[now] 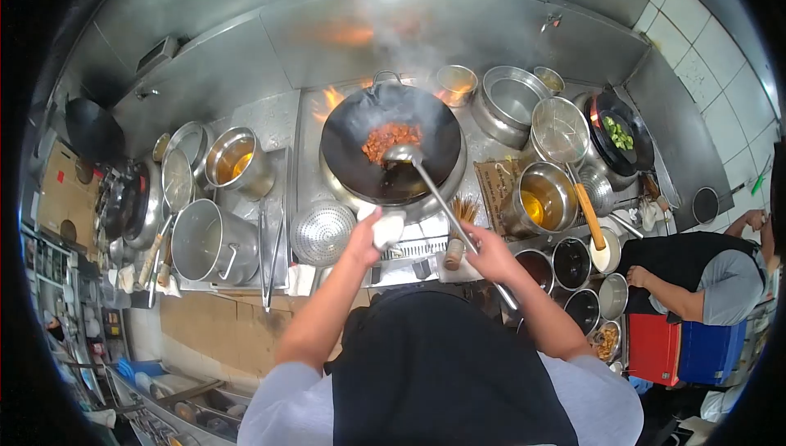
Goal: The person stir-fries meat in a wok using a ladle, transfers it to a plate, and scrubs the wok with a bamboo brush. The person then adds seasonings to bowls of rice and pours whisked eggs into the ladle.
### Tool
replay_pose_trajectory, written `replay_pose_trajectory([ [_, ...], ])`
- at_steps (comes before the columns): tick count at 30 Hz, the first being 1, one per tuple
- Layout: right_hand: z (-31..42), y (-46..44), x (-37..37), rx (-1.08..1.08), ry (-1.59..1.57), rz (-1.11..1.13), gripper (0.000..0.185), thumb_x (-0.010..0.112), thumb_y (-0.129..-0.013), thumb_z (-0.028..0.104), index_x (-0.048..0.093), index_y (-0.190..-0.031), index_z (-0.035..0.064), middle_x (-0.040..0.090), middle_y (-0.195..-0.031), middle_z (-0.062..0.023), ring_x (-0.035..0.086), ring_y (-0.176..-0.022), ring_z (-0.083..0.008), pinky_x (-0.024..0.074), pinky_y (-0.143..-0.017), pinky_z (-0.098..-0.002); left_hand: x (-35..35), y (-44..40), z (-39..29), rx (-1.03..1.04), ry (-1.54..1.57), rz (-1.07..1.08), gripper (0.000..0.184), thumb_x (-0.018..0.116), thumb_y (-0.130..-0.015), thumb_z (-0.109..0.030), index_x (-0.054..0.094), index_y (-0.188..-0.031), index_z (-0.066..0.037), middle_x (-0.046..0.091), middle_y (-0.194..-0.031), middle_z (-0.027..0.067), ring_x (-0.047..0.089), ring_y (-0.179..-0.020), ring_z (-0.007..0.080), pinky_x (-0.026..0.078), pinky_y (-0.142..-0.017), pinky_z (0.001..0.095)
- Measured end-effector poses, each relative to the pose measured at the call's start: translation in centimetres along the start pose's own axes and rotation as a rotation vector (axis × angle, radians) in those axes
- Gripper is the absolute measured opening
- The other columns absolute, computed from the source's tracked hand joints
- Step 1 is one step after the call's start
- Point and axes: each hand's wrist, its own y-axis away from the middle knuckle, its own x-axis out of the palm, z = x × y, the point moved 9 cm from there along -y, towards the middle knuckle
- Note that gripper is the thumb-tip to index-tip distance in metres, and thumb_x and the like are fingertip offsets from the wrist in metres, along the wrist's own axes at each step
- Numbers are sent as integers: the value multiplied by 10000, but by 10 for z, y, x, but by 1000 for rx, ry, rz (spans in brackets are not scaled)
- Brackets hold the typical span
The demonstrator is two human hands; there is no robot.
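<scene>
Flames rise around a black wok (348,147) on the burner, and red-brown food (383,140) steams inside it. My right hand (490,254) is closed around the handle of a long metal ladle (438,192), whose bowl rests at the food. Near the wok's front edge, my left hand (365,238) is closed on a folded white cloth (388,231). A perforated strainer (323,233) lies just left of that hand. Beside my right hand is a bamboo brush (454,251).
At the right are an oil pot (547,197), a wire skimmer (560,129) and a pan with green vegetables (618,132). Another person (696,278) stands at far right. Left are a large pot (203,241) and an oil-filled pot (239,161).
</scene>
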Motion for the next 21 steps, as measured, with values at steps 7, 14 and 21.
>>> replay_pose_trajectory([
  [7, -59, -99, 24, -107, -293, -499, 694, 702, -872, -31, 482, -1530, -24, 658, -935, -69, 610, -757, -139, 524, -701, -298, -71, 138, 58, 57, 105, -30, 489, 539, -1064, -328, 546, -1403, 25, 702, -1264, 197, 745, -1012, 324, 640, -852, 424],
  [14, -63, -77, 13, 125, -1025, -37, 705, 670, -906, -88, 439, -1562, 27, 618, -828, -32, 544, -558, -98, 427, -484, -255, -147, 231, 92, 250, 422, -256, 514, 666, -966, -332, 575, -1347, 2, 693, -1237, 194, 719, -1049, 306, 629, -834, 403],
  [21, -80, -134, 6, 102, -813, -148, 716, 666, -905, -85, 424, -1571, 18, 634, -896, -58, 577, -613, -121, 471, -518, -285, -122, 262, 105, 380, 831, -226, 649, 659, -960, -367, 492, -1436, 43, 580, -1290, 258, 659, -1028, 331, 631, -865, 387],
])
